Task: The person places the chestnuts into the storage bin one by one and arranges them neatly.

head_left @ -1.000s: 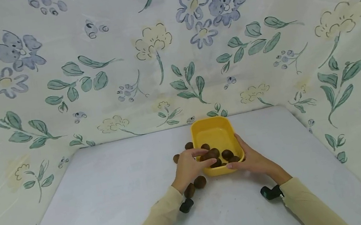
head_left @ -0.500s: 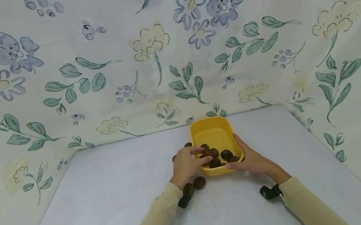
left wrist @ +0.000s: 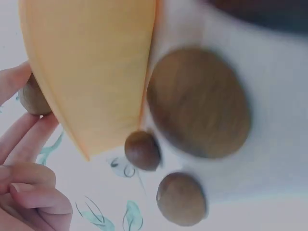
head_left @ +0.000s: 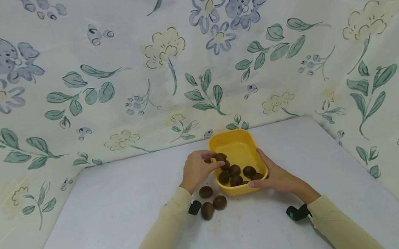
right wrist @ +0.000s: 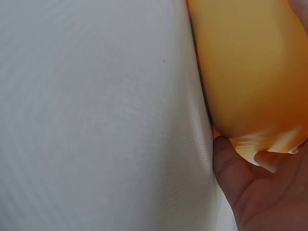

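Note:
A yellow rectangular tub (head_left: 239, 144) stands on the white table, with several smooth brown egg-like balls (head_left: 236, 180) gathered at its near end. Over the tub's left rim, my left hand (head_left: 195, 169) pinches one brown ball (left wrist: 34, 98) between thumb and fingertips, as the left wrist view shows. My right hand (head_left: 279, 177) grips the near right corner of the tub, thumb along the front rim and fingers on the right side. In the right wrist view, fingers press close under the tub's yellow wall (right wrist: 250, 72).
Outside the tub, several loose brown balls lie to its left and front, among them one dark ball (head_left: 219, 202) near the front left corner. A floral cloth (head_left: 162, 82) hangs behind the table (head_left: 126, 204). Black wrist straps (head_left: 298, 213) sit by the sleeves.
My left hand has lifted out of the tub's near end and moved back and left to the left rim, uncovering more balls there and on the table. My right hand keeps its grip.

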Motion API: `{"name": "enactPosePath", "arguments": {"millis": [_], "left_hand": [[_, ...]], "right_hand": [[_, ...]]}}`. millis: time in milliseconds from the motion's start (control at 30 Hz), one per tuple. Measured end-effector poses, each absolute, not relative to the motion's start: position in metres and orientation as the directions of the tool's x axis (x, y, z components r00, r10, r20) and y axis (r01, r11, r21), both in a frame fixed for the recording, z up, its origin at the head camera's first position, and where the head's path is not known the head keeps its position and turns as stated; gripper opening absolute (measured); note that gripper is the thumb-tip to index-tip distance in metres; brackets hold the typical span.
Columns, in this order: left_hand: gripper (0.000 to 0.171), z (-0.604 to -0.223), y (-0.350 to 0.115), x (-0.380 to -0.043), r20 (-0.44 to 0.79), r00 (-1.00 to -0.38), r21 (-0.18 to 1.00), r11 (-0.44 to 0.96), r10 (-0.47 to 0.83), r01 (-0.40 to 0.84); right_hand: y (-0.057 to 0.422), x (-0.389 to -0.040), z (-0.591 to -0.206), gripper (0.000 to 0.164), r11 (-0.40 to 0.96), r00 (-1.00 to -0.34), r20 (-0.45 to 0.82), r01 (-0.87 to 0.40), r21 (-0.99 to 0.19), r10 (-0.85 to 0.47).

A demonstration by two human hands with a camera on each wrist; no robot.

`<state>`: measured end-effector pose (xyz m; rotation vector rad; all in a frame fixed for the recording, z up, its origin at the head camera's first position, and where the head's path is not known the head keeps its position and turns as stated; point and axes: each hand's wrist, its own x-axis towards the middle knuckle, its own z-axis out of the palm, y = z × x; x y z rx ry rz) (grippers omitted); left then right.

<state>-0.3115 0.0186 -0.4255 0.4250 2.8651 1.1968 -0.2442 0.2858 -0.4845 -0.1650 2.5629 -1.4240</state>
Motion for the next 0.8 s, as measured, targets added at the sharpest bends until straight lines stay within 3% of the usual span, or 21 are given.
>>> {"name": "enactPosePath", "arguments": {"millis": [800], "left_hand": [[0.048,-0.429,0.029,-0.359,0.049,-0.95,0.599,0.752,0.308,0.274]], "right_hand": [[0.285,-0.244,-0.481,0.126,0.535,-0.973,-0.123,-0.002,-0.845,-0.198]]}}
